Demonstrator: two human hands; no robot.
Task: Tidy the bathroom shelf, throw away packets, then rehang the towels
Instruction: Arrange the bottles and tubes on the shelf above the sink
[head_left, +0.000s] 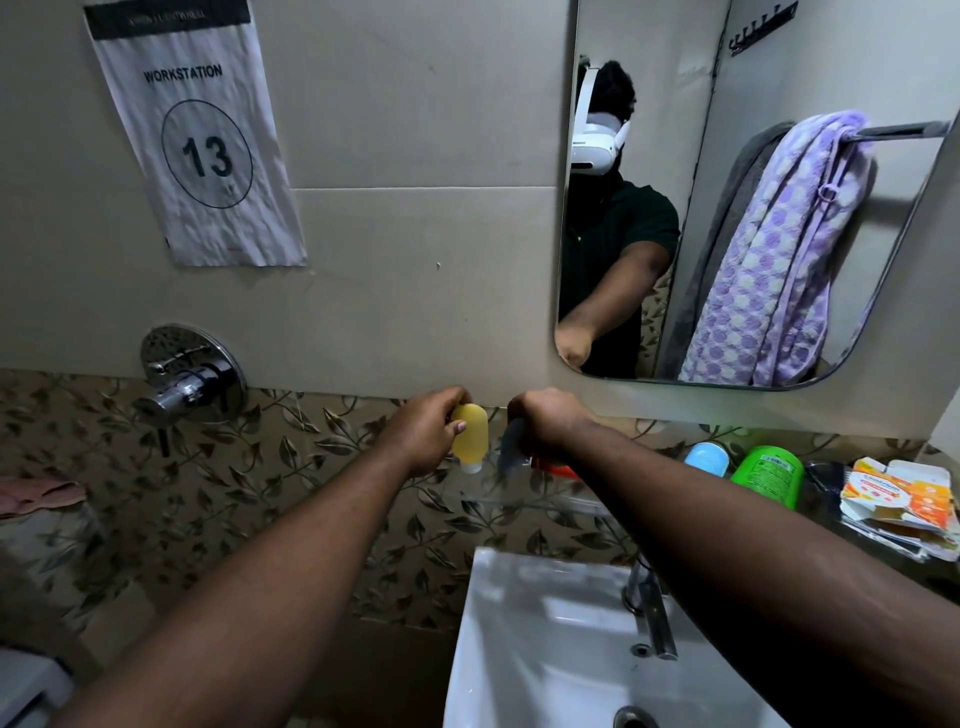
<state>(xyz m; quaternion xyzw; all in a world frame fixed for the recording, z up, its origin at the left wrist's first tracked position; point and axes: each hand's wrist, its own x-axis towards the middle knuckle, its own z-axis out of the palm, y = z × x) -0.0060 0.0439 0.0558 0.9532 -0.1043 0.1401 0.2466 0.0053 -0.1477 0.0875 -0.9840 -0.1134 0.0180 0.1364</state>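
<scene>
Left hand (423, 431) closed around a yellow squeeze bottle (470, 435), cap end down, held just above the left end of the glass shelf (519, 501). Contents not readable through the tinted body; cap looks shut. Risk: the shelf is narrow and clear, edge hard to judge, and a bottle stood on its small cap could tip off toward the sink (545, 649) below. Right hand (545, 423) curled over something grey and blurred, with an orange-red item under it; cannot tell what it holds or how firmly. Further right on the shelf: a blue-topped container (707, 458) and a green canister (769, 475), both lidded, contents unseen. Beside them a torn orange-and-white packet (898, 501) on loose wrappers, close to the edge, likely to slide if knocked. Purple towel (779, 249), seen in the mirror, hangs bunched on its rail.
</scene>
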